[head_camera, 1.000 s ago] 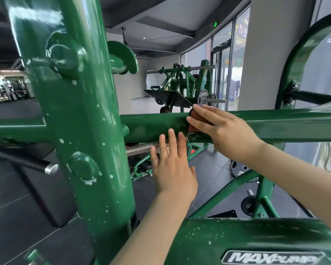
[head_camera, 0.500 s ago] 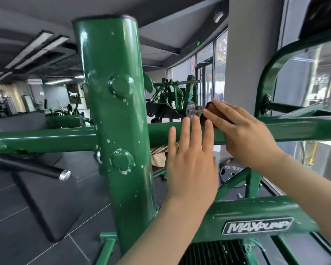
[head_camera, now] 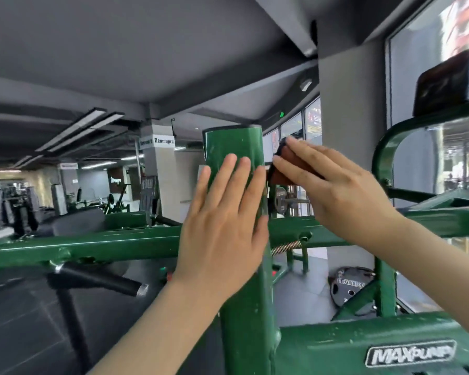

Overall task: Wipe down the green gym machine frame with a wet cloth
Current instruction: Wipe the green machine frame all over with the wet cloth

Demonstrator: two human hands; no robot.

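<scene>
A green upright post (head_camera: 233, 147) of the gym machine frame rises in the middle of the view, crossed by a green horizontal bar (head_camera: 92, 246). My left hand (head_camera: 222, 228) lies flat on the near face of the post, fingers straight and pointing up. My right hand (head_camera: 336, 190) holds a folded reddish-brown cloth (head_camera: 284, 171) under its fingers, just to the right of the post near its top. Most of the cloth is hidden by my fingers.
A black padded handle (head_camera: 100, 280) juts out at the lower left. A spring (head_camera: 286, 247) hangs under the bar. A weight plate (head_camera: 349, 288) leans on the floor at right. A green lower beam (head_camera: 377, 347) carries a logo. Windows and a grey pillar stand behind.
Both hands rose from the horizontal bar to the upper part of the upright post. My view tilted upward, so the top of the post now shows.
</scene>
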